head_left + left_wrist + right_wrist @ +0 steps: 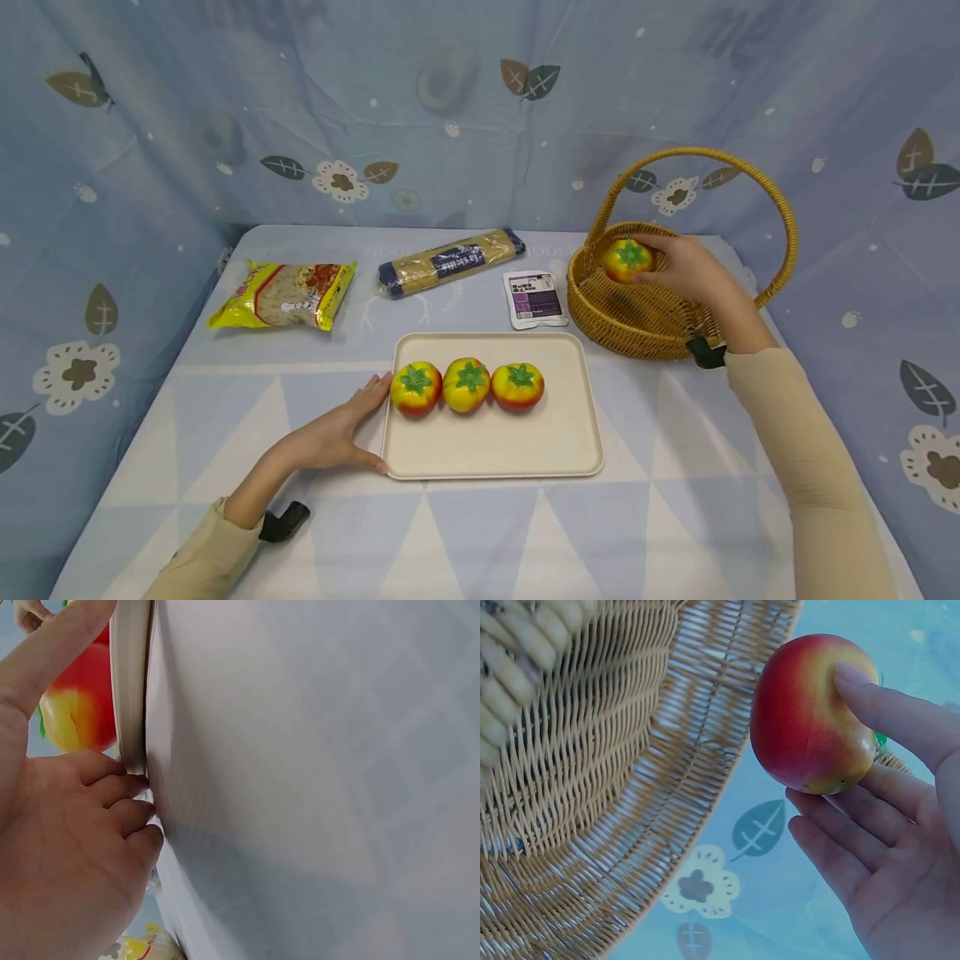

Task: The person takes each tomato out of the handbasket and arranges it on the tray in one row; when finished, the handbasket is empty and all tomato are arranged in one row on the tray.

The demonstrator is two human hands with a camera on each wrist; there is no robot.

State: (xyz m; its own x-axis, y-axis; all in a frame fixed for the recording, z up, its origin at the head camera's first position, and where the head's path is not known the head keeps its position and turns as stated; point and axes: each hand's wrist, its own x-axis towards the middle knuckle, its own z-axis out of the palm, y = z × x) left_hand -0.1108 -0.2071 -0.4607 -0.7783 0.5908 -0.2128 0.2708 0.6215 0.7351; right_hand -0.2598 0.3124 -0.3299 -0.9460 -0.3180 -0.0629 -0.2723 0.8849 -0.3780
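Observation:
My right hand (678, 265) pinches a red-and-yellow fruit (628, 261) with a green star-shaped top, thumb on one side and fingertips on the other. It is over the wicker basket (622, 337), within the rim in the head view; the right wrist view shows the fruit (810, 712) beside the woven wall (592, 742). My left hand (330, 437) touches the left edge of the cream tray (495, 450), thumb and fingers spread along it. Three similar fruits sit in a row on the tray: left (416, 389), middle (467, 385) and right (517, 387).
Behind the tray lie a yellow food bag (288, 296), a long blue-and-gold pasta packet (453, 262) and a small white-and-purple pouch (535, 298). The basket's tall arched handle (787, 225) rises above it. A patterned cloth (450, 142) hangs behind the table.

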